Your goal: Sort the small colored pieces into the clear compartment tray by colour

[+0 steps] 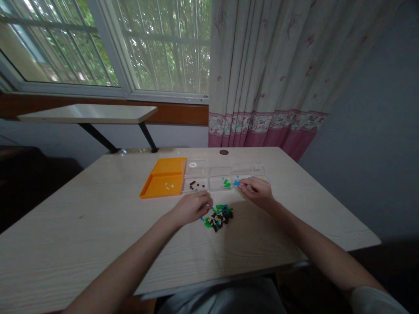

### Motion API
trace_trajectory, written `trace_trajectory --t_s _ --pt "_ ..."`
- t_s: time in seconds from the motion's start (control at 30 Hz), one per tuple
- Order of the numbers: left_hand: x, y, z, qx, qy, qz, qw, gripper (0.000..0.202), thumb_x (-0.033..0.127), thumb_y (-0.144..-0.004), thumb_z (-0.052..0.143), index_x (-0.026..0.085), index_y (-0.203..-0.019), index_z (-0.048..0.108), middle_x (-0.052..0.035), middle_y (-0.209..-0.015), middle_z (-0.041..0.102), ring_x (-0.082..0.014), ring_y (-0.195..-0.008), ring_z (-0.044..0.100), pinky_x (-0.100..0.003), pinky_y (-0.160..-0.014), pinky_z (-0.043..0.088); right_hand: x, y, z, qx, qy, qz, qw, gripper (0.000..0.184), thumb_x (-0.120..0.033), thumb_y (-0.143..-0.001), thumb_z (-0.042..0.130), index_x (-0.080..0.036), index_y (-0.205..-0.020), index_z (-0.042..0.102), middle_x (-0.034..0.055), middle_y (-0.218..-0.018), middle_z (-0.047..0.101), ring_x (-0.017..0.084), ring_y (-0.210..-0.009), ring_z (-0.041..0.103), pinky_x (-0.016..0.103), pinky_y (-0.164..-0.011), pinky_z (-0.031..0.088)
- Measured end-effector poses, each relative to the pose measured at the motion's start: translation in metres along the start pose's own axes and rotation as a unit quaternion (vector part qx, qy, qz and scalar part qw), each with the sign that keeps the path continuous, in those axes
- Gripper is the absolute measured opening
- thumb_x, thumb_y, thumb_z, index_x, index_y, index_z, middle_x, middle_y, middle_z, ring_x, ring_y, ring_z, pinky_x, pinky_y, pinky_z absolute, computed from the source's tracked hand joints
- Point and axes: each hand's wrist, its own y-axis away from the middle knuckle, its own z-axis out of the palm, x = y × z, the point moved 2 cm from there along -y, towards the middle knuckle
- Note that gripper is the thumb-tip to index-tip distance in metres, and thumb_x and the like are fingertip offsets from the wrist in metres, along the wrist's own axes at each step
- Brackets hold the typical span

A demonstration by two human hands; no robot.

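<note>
Work right hand [258, 189] low at blue bits [236, 183] in tray [219, 171], clear of green bits [226, 183] alongside. Pick singly with left hand [194, 207] from edge of pile [221, 216], nearside of tray on tabletop [98, 218]. Can't tell either grip, clamped or apart: too small. Avoid bumping orange case [170, 165] at left, white bits [172, 186] inside.

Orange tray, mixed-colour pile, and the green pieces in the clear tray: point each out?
Orange tray [170, 165]: head view, bare floor of its far section.
Mixed-colour pile [219, 216]: head view, middle of the heap.
Green pieces [227, 184]: head view, middle of the cluster.
</note>
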Motion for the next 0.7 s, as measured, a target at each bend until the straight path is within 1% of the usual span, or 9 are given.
trace_trajectory --t_s 0.17,0.37,0.53,0.7 --pt "-0.001 0.000 0.000 0.003 -0.002 0.003 1.000 0.016 0.020 -0.083 0.043 0.018 -0.084 0.059 -0.0043 -0.085 0.057 -0.0142 -0.079 0.055 -0.022 -0.071 0.042 0.020 -0.001 -0.004 -0.017 0.027 0.036 0.999 0.021 -0.032 -0.082 0.051 -0.020 -0.087 0.066 0.0033 -0.072 0.066 0.012 -0.061 0.059 0.023 -0.061 0.046" --pt "-0.002 0.001 0.001 0.003 -0.002 0.005 1.000 0.017 0.021 -0.082 0.044 0.018 -0.086 0.060 -0.0046 -0.085 0.058 -0.0149 -0.081 0.056 -0.023 -0.074 0.042 0.048 0.000 -0.002 -0.054 0.072 0.113 0.989 0.023 -0.034 -0.082 0.049 -0.019 -0.088 0.065 0.0050 -0.078 0.066 0.016 -0.073 0.060 0.026 -0.068 0.045" --pt "-0.002 0.001 0.001 0.001 -0.001 0.004 1.000 0.018 0.022 -0.084 0.043 0.018 -0.085 0.060 -0.0046 -0.084 0.057 -0.0141 -0.078 0.055 -0.022 -0.071 0.042 0.056 0.002 0.001 -0.078 0.124 0.158 0.976 0.022 -0.033 -0.081 0.049 -0.021 -0.088 0.065 0.0039 -0.080 0.066 0.016 -0.075 0.060 0.026 -0.068 0.045" --pt "-0.003 0.001 0.002 0.005 0.012 -0.008 1.000 0.020 0.023 -0.087 0.037 0.017 -0.088 0.057 -0.0055 -0.086 0.057 -0.0149 -0.081 0.054 -0.024 -0.073 0.042 0.063 0.002 -0.004 -0.099 0.187 0.201 0.957 0.020 -0.036 -0.078 0.052 -0.023 -0.085 0.066 0.0024 -0.079 0.065 0.016 -0.070 0.059 0.025 -0.063 0.043"
